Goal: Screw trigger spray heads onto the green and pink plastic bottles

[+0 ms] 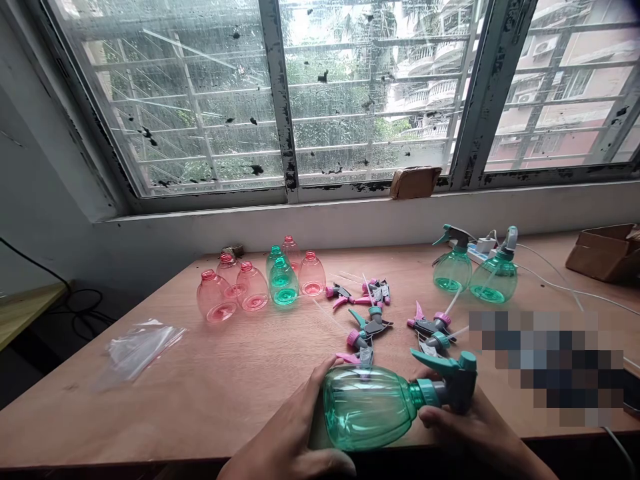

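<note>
A green see-through spray bottle (367, 407) lies on its side at the table's near edge, its teal trigger head (453, 380) pointing right. My left hand (290, 437) wraps round the bottle's base end. My right hand (475, 427) grips the neck and trigger head from below. Just beyond the bottle lie several loose pink and teal trigger heads (373, 323) with thin dip tubes.
Several open pink and green bottles (253, 287) stand at the back left of the wooden table (225, 380). Two finished green spray bottles (475, 273) stand back right by a power strip. A plastic bag (137, 347) lies left, a cardboard box (607, 250) far right.
</note>
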Available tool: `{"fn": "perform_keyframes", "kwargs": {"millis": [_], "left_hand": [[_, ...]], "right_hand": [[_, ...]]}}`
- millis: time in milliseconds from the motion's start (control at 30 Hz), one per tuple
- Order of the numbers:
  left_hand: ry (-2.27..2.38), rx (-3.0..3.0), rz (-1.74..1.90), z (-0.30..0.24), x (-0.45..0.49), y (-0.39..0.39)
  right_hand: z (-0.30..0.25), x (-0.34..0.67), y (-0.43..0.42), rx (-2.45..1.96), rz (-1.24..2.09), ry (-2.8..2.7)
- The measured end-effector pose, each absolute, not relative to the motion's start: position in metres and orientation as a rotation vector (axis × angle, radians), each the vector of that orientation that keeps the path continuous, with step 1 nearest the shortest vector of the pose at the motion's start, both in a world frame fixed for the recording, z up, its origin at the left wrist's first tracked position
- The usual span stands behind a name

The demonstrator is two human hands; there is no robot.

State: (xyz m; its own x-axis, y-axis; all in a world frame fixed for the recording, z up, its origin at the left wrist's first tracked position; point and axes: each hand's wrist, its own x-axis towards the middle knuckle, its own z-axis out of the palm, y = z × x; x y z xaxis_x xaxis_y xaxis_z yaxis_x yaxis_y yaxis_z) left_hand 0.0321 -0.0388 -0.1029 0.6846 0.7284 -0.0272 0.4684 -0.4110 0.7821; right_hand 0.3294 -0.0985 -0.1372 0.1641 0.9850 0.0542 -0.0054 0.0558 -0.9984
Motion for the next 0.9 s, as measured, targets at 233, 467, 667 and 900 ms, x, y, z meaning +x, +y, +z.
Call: {"fn": "perform_keyframes", "kwargs": {"millis": [233, 467, 667, 900], "left_hand": [[0.791, 2.084, 0.406, -0.107, 0.021, -0.032], [0.923, 2.086, 0.4, -0.105, 0.031, -0.037], [0.814, 2.083, 0.418, -0.107, 0.028, -0.033], [0.895, 2.066, 0.391, -0.107, 0.026, -0.034]], "right_hand": [[-0.143, 0.332, -0.097, -1.166, 1.07, -1.12], [-0.142, 0.331, -0.097, -1.136, 1.112, -1.089], [-0.138, 0.331, -0.098, -1.164, 1.122, -1.1], [-0.142, 0.332, -0.096, -1.128, 1.115, -1.101]]}}
